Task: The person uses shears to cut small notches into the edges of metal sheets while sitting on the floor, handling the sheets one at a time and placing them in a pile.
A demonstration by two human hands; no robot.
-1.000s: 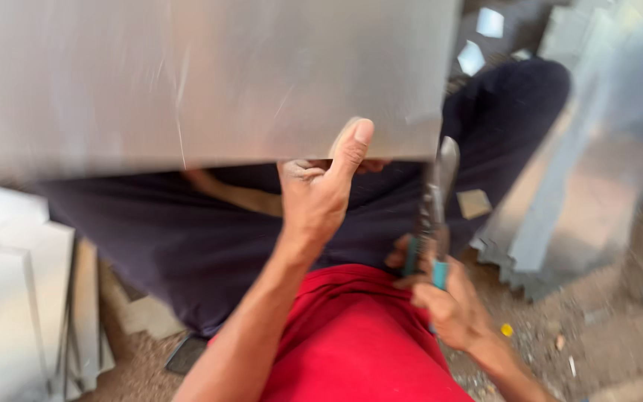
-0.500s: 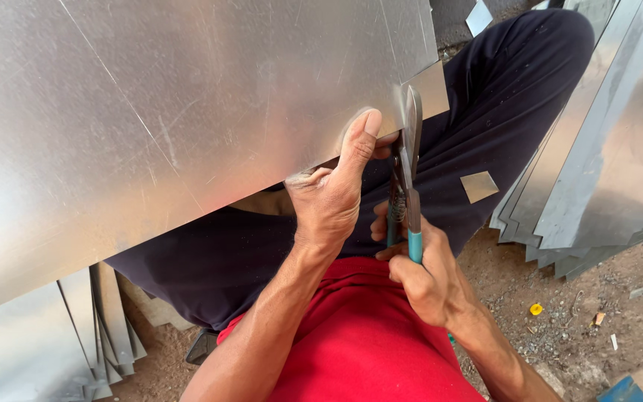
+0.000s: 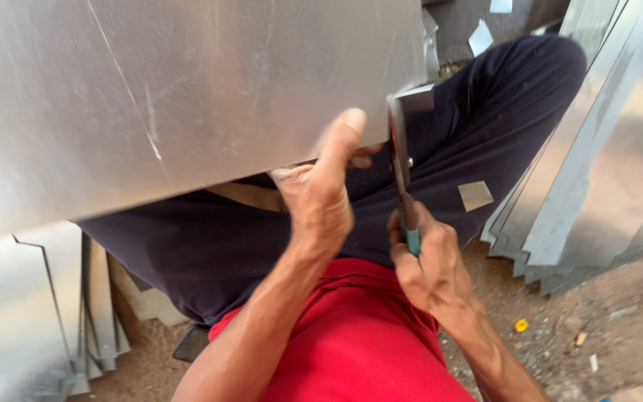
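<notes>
Your left hand (image 3: 320,195) grips the metal sheet (image 3: 187,97), now lower across your lap. Your right hand (image 3: 426,260) squeezes the snips (image 3: 400,167), blades now biting its corner.

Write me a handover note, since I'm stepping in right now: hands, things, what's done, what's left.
Left hand grips the lower edge of the big metal sheet, thumb on top.
Right hand holds the snips, blades at the sheet's right corner.
Sheet rests over the lap; a small offcut lies on the trouser leg, cut sheets stacked at right.
Done: corner partly cut.
Left: finishing that cut, it seems.
</notes>
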